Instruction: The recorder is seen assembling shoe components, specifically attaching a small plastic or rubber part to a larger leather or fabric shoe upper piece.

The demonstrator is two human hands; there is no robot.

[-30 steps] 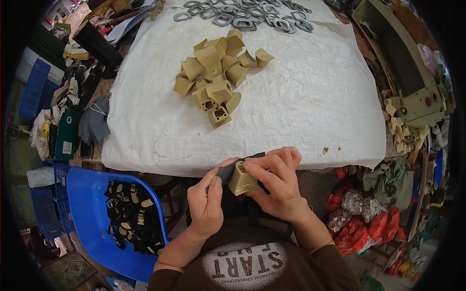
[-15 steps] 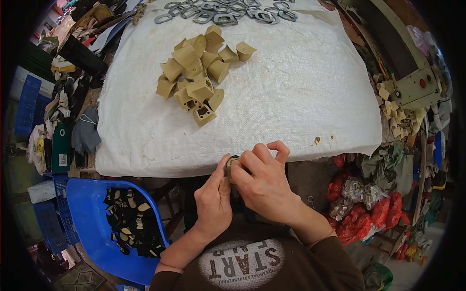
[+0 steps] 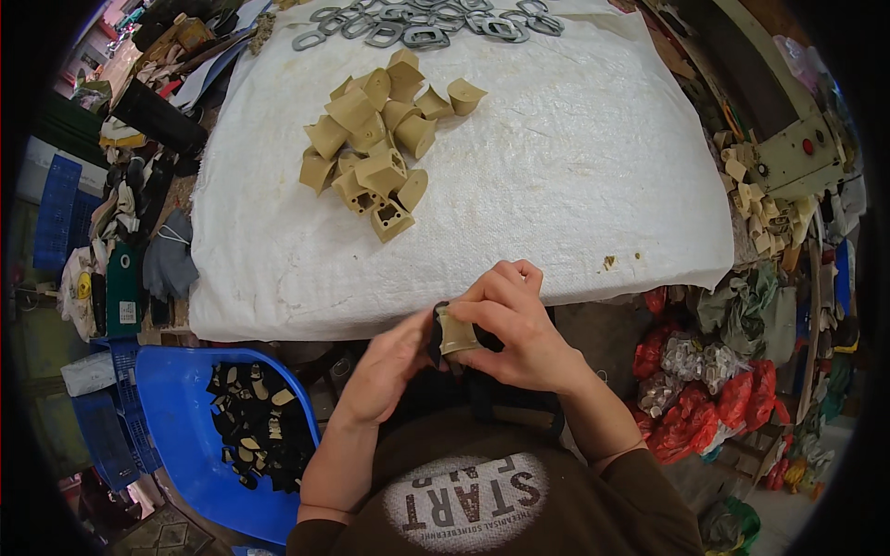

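Note:
My right hand (image 3: 514, 329) grips a beige shoe heel (image 3: 456, 334) between thumb and fingers, just in front of the table's near edge. A black covering (image 3: 435, 335) lies along the heel's left side. My left hand (image 3: 389, 366) is beside it, fingers stretched out and slightly blurred, with the fingertips at the black covering. Whether they press on it is not clear. On the white cloth beyond, a pile of bare beige heels (image 3: 371, 130) lies loosely heaped, some showing square hollows. To my left, a blue basin (image 3: 153, 408) contains several black-covered pieces (image 3: 255, 422) with beige faces.
White woven cloth (image 3: 565, 195) covers the table. Grey oval rings (image 3: 425, 37) are spread along its far end. More beige heels (image 3: 756, 208) crowd the right side, near a green-grey machine (image 3: 802, 162). Red plastic bags (image 3: 686, 417) sit low at right; blue crates (image 3: 97, 426) stand at left.
My right hand has turned the heel so its beige side shows. The left hand has drawn back slightly left and down, its fingers loosening from their earlier hold.

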